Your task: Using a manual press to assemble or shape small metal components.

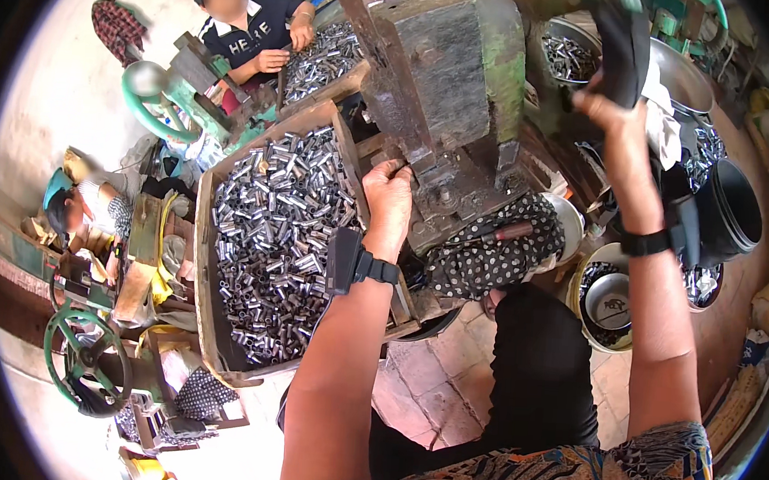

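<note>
Left hand (389, 201) fingers (395, 169) pinched at press (451, 94); right hand (611, 109) clenching lever (624, 43).

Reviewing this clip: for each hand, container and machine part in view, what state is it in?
Left hand: at the press bed, fingers pinched on something too small to tell.
Right hand: raised, closed on the black lever handle.
Wooden tray: full of loose metal tubes.
Black bucket: upright, contents hidden.
Green handwheel: untouched.
Polka-dot cloth: draped under the press.
</note>
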### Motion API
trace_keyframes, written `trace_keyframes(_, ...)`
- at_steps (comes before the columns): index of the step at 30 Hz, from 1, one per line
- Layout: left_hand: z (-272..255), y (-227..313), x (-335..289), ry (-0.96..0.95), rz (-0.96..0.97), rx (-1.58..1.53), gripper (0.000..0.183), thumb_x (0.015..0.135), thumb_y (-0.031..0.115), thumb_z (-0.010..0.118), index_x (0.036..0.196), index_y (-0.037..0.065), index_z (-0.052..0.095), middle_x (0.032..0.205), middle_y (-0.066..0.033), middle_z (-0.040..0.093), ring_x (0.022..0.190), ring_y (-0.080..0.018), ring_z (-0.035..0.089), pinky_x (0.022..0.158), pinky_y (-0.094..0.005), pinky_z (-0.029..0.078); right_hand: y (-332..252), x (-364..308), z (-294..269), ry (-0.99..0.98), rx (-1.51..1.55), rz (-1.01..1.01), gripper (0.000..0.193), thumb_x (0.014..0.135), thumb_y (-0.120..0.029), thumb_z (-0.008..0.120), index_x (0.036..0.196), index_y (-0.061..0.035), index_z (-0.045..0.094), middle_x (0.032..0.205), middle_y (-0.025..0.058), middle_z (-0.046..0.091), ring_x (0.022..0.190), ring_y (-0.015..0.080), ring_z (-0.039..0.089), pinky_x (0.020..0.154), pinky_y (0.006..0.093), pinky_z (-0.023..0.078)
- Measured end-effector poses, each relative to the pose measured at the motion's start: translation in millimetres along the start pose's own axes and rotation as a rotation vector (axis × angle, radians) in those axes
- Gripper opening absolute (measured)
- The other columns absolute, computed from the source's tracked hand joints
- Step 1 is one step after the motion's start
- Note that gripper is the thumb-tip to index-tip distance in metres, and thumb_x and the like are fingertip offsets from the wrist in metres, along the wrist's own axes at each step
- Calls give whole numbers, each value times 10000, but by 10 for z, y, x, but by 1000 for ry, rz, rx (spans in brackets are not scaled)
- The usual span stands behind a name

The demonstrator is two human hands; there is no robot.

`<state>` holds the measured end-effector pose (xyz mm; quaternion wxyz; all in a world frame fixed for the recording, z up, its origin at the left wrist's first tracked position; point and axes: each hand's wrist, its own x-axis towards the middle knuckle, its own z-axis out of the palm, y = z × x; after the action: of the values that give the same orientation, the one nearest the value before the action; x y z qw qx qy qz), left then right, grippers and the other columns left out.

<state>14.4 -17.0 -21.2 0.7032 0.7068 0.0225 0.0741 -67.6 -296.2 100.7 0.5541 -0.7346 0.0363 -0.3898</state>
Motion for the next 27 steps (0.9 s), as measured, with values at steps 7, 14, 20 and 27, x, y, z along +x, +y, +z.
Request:
trace_keyframes(7,-93,48,24,-97,-23,80,143,838,60,585,935,-44,591,610,-22,524,380,-87,379,339,-250,285,-299,174,-94,-187,44,73,227,717,-137,682,877,-15,578,711,23,559,681,105,516,641,257,398)
trace_keyframes(14,-418,311,-211,-125,-276,20,126,806,69,614,894,-3,561,579,10,433,376,-73,340,350,-238,281,-224,-2,-16,-87,69,107,240,723,-176,695,885,-29,595,727,16,573,699,105,530,670,254,410)
trace_keyframes(20,-617,305,-432,-149,-454,-151,228,854,162,582,1027,14,560,773,-62,577,593,-180,564,496,-267,444,38,-149,63,30,163,115,199,714,-159,709,840,-25,634,754,16,606,698,97,539,674,249,439)
trace_keyframes(27,-555,94,-379,-149,-395,-232,164,847,-81,423,991,-31,483,855,-132,551,762,-294,641,732,-430,565,-247,123,-66,-203,-2,84,247,736,-180,658,915,-13,620,685,23,579,670,112,540,692,248,404)
